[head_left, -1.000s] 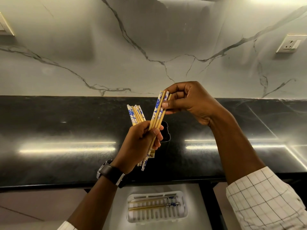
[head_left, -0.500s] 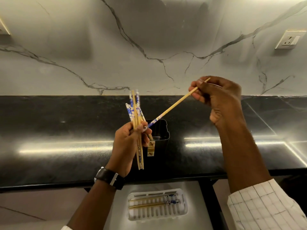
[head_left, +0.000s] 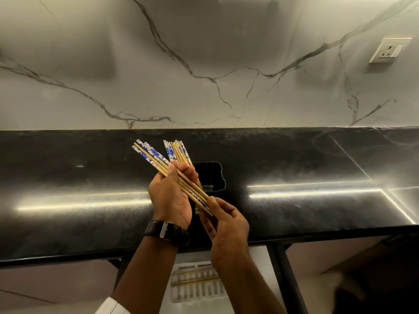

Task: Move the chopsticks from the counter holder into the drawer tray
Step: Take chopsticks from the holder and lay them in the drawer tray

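- Head view shows my left hand (head_left: 169,196) clenched around a bundle of chopsticks (head_left: 174,177), thumb pressed over them. The bundle lies slanted across the palm, with the blue-patterned ends up and to the left.
- My right hand (head_left: 226,225) pinches the lower ends of this same bundle with its fingertips (head_left: 212,201). I judge it is aligning the sticks so they lie together before going down.
- A second group of chopsticks (head_left: 178,152) stands almost upright just behind the left hand. I cannot tell if the left fingers also hold it or if it rests in the black holder (head_left: 213,175) on the worktop (head_left: 306,168).
- The holder stands near the front edge of the worktop, directly behind my hands, so both hands work above the edge and not over the dark surface.
- The white drawer tray (head_left: 197,288) is below, in the open drawer (head_left: 256,279), partly hidden by my right forearm. A few chopsticks (head_left: 195,276) already lie across its slots near the back.
- Open room is good: the worktop left and right of the holder carries nothing that I see, and the way straight down to the tray is open. The worktop edge is the only thing to pass, so I think the long bundle should be pulled toward me first, then lowered flat.
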